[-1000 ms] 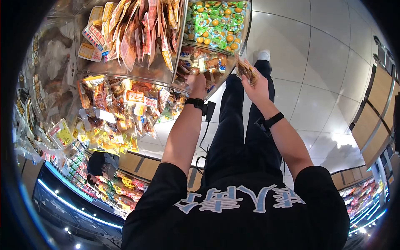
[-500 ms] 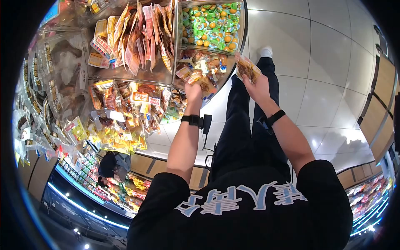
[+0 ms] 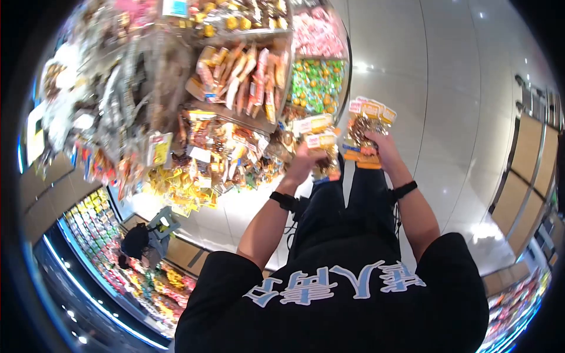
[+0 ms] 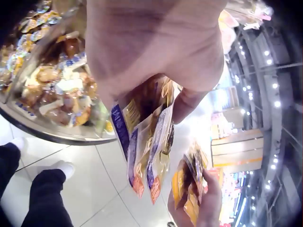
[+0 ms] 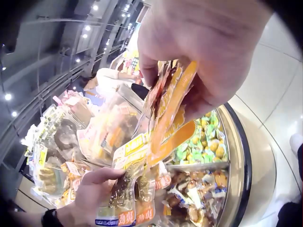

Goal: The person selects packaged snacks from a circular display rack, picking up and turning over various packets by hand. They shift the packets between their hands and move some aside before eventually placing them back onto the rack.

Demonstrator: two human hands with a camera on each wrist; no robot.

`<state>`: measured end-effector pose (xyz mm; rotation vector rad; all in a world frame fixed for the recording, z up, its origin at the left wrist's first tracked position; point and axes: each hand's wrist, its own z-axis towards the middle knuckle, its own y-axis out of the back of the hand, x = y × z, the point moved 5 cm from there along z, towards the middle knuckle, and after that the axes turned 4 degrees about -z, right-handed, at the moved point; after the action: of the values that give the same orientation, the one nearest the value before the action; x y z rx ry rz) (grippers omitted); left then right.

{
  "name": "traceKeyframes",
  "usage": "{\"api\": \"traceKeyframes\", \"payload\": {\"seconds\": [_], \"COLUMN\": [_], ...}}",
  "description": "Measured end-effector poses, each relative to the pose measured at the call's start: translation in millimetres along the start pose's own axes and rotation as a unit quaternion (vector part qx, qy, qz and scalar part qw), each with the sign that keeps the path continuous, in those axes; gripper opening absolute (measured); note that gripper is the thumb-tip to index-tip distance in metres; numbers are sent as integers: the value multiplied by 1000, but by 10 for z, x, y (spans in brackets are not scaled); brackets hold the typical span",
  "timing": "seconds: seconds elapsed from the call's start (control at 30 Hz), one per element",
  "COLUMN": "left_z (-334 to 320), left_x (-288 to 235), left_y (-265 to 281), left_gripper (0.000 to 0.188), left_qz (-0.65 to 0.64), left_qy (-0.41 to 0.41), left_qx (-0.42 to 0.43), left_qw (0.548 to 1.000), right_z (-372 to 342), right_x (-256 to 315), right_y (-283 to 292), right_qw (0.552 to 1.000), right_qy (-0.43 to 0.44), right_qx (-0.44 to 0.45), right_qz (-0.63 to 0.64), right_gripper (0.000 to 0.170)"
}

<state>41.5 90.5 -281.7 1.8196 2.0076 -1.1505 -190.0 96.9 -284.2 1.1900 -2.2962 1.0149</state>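
My left hand (image 3: 300, 167) pinches several small clear snack packets (image 3: 323, 143) with white-and-yellow tops. In the left wrist view these packets (image 4: 147, 142) hang side by side between thumb and fingers, with blue edges and orange corners. To the right, my right hand (image 3: 386, 153) grips another bunch of snack packets (image 3: 366, 125), yellow-topped with brown contents and orange lower ends. The right wrist view shows that bunch (image 5: 173, 106) fanned between thumb and fingers, overlapping the packets (image 5: 125, 191) in the other hand. Both hands are in front of the legs, beside the display's rounded edge.
A divided display stands at the left. It has a bin of green-wrapped candies (image 3: 318, 85), pink-wrapped sweets (image 3: 318, 32), upright flat packets (image 3: 247, 79) and a heap of brown snack packs (image 3: 226, 147). Tiled floor (image 3: 447, 135) lies at the right. Another person (image 3: 141, 241) is at lower left.
My left hand has come out of the small bin with packets and moved right, toward the other hand. The right hand has lowered and turned its packets upright. The view has shifted leftward.
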Motion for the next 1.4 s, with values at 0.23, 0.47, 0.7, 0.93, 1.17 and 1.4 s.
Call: {"api": "traceKeyframes", "payload": {"seconds": [0.23,0.47,0.7,0.93,1.17,1.4], "left_z": [-281,-875,-846,-346,-478,-229], "left_x": [-1218,-2254,-2644,-2433,-2588,-2624], "left_y": [-992,-1067,-443,-55,-40,188], "left_gripper": [41,51,58,80,97,98], "left_qz": [168,359,413,462,507,519], "left_qy": [-225,-456,-315,-256,-318,-247], "left_qx": [-50,-306,-485,-545,-516,-496], "left_qw": [958,755,703,651,613,651], "right_z": [13,-113,353,799,584,957], "right_x": [1437,2467,1942,1440,1600,1318], "right_y": [-379,-1990,-3324,-3348,-3277,-3503], "right_qw": [981,757,546,506,487,425], "right_qy": [96,397,511,518,586,584], "right_qx": [62,206,253,235,244,255], "right_qz": [-158,-476,-614,-648,-599,-643], "right_gripper": [35,38,60,59,54,47]}}
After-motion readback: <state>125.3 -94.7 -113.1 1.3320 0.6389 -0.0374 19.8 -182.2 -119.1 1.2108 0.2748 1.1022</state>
